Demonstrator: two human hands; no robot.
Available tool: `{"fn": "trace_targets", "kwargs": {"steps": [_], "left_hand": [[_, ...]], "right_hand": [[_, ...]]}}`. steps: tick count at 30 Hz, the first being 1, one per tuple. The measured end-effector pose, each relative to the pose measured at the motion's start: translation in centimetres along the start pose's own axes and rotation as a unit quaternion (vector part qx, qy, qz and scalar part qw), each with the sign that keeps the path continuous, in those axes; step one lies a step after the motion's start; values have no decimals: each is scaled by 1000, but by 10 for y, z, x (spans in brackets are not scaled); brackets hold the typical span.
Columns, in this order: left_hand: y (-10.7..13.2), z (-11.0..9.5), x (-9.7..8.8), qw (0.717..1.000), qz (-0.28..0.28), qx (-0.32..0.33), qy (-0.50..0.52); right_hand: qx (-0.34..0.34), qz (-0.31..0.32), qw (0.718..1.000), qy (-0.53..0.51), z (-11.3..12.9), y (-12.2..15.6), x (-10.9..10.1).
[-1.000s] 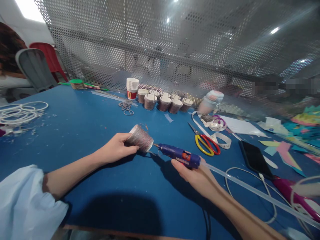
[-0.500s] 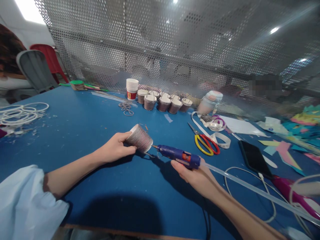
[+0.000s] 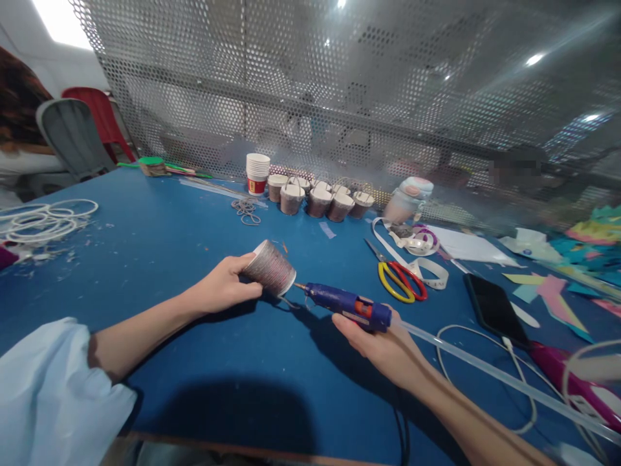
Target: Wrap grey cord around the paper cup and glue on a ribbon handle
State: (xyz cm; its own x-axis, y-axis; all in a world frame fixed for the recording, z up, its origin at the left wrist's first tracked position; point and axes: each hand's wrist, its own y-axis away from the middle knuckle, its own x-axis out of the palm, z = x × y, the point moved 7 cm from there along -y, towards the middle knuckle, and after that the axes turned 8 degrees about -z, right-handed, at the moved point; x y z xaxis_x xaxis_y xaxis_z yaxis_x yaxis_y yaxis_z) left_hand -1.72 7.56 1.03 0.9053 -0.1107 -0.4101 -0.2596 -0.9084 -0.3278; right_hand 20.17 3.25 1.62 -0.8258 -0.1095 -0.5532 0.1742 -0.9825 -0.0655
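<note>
My left hand [image 3: 223, 285] is wrapped round a small cup covered in grey-pink thread [image 3: 270, 268], held on its side just above the blue table [image 3: 160, 259]. My right hand [image 3: 383, 343] grips a blue glue gun [image 3: 347, 304] with an orange trigger. The gun's nozzle points left and sits at the cup's rim. A long clear glue stick [image 3: 485, 369] trails from the gun's back to the right.
A stack of paper cups [image 3: 257, 172] and several thread-covered cups [image 3: 317, 197] stand at the back. Red and yellow scissors [image 3: 400, 279], white ribbon [image 3: 422, 249], a black phone [image 3: 495, 309] with cable and coloured paper scraps [image 3: 557, 285] lie right. White rings [image 3: 43, 217] lie far left.
Almost nothing has moved. The cup and gun stay together; the view has shifted slightly, and the gun sits a touch lower and to the right.
</note>
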Motion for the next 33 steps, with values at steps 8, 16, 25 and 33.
{"fn": "trace_targets", "kwargs": {"steps": [8,16,25,33], "left_hand": [[2,1,1,1000,8,7,9],[2,0,-2,1000,7,-3,16],[3,-2,-4,999,4,-12,36],[3,2,-4,1000,6,-10,29]], "right_hand": [[9,-3,1000,-16,-9,-3,0],[10,9,1000,-22,-3,1,2],[54,34,998,28,-15,-5,-2],[56,42,997,27,-12,-4,-1]]}}
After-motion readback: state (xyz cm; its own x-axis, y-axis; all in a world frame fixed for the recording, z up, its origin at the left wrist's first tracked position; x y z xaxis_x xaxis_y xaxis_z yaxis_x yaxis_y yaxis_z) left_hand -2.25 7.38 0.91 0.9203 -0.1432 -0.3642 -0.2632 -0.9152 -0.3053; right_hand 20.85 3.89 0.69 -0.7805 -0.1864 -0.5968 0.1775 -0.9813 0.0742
